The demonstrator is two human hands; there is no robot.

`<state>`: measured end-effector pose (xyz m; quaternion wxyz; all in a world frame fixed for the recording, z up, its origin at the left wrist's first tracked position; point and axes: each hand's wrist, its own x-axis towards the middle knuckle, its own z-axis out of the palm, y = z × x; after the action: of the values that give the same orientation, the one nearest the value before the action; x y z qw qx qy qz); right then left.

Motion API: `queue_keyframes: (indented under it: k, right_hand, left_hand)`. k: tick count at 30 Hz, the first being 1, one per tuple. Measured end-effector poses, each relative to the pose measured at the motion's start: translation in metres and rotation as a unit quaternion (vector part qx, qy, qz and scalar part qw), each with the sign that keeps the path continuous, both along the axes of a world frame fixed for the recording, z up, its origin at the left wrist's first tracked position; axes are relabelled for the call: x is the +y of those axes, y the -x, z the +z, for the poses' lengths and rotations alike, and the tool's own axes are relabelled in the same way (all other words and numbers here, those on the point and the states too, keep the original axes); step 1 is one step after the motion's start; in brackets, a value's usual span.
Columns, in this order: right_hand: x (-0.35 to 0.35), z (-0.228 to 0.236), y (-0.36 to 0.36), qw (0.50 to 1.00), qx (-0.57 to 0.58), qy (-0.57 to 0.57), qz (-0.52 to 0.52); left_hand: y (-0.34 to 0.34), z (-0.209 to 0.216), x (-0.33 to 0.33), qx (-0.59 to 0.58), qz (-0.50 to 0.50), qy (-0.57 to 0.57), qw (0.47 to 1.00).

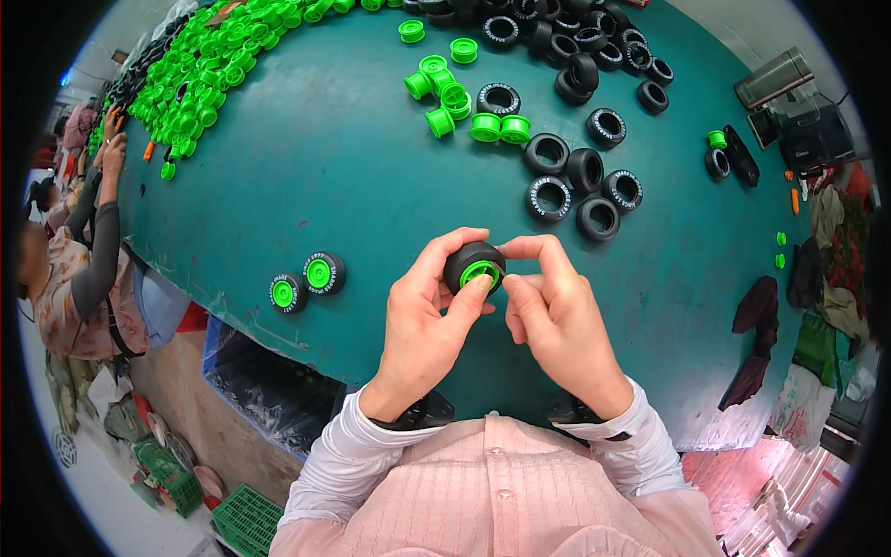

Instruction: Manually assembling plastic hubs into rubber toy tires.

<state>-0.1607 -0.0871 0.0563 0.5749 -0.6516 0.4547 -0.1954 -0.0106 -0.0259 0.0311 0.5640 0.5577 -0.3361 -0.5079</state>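
Observation:
Both my hands hold one small black toy tyre with a green hub [475, 266] above the dark green table [316, 186]. My left hand [422, 320] wraps the tyre from the left, its thumb pressing on the green hub. From the right, my right hand [552, 316] pinches the tyre's rim with thumb and forefinger. Two finished wheels, black with green hubs [308, 282], lie on the table to my left. Loose black tyres [580, 181] and loose green hubs [455, 102] lie farther out ahead.
A long heap of green hubs [209, 74] runs along the table's far left, and a pile of black tyres [566, 42] lies at the far edge. Another person [79, 269] works at the table's left side. Green crates [246, 520] stand on the floor below.

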Motion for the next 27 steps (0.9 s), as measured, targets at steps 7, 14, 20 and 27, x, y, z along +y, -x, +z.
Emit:
queue_keyframes:
  k: [7,14,20,27]
  right_hand:
    - [0.002,-0.017,-0.002,0.986,0.038,0.157,0.032]
    - [0.010,-0.034,-0.006,0.920,0.101,0.375,0.050]
    - [0.004,-0.029,-0.002,0.946,0.092,0.298,0.084]
    - [0.005,-0.022,-0.007,0.985,0.085,0.150,0.018]
  left_hand:
    - [-0.005,-0.006,0.000,-0.122,-0.025,0.008,0.992]
    - [-0.013,-0.003,0.000,-0.135,-0.089,-0.052,0.985]
    - [-0.023,0.002,-0.006,-0.196,-0.149,-0.099,0.964]
    - [0.002,-0.019,-0.001,-0.151,0.034,0.046,0.987]
